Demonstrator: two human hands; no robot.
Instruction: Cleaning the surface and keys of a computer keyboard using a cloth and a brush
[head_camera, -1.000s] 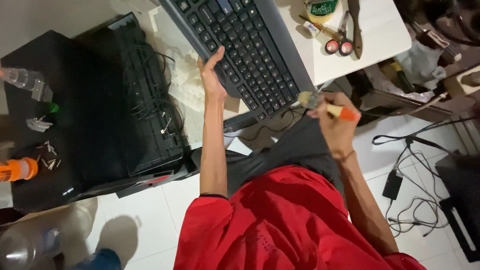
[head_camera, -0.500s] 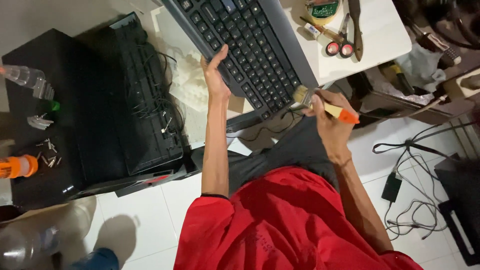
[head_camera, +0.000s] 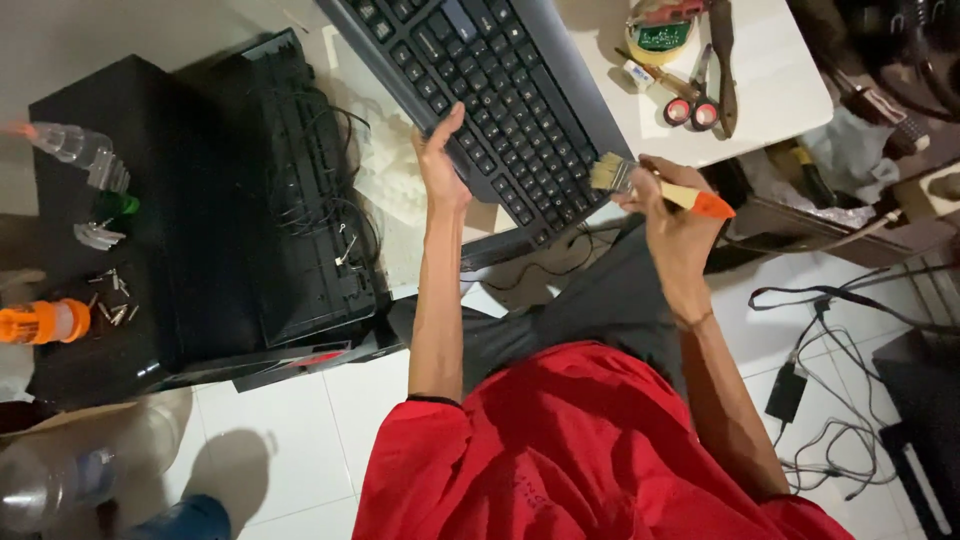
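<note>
I see a loose red short-sleeved fabric shirt (head_camera: 590, 450), its left sleeve hem edged dark at the upper arm. Both forearms are bare below it, dark grey trousers (head_camera: 600, 310) cover the lap, and a thin band (head_camera: 697, 322) circles the right wrist.

To my left an open black computer case (head_camera: 200, 220) lies on its side, loose wires showing inside. On its far left edge I see a clear plastic bottle (head_camera: 75, 148), a scatter of small screws (head_camera: 110, 295) and an orange-capped container (head_camera: 42, 322). On the white table (head_camera: 780, 70), near its right corner, red-handled scissors (head_camera: 692, 100) lie beside a roll of tape (head_camera: 658, 38). Black cables (head_camera: 830, 400) trail across the white floor tiles at my right. I wear a red shirt (head_camera: 590, 450).
</note>
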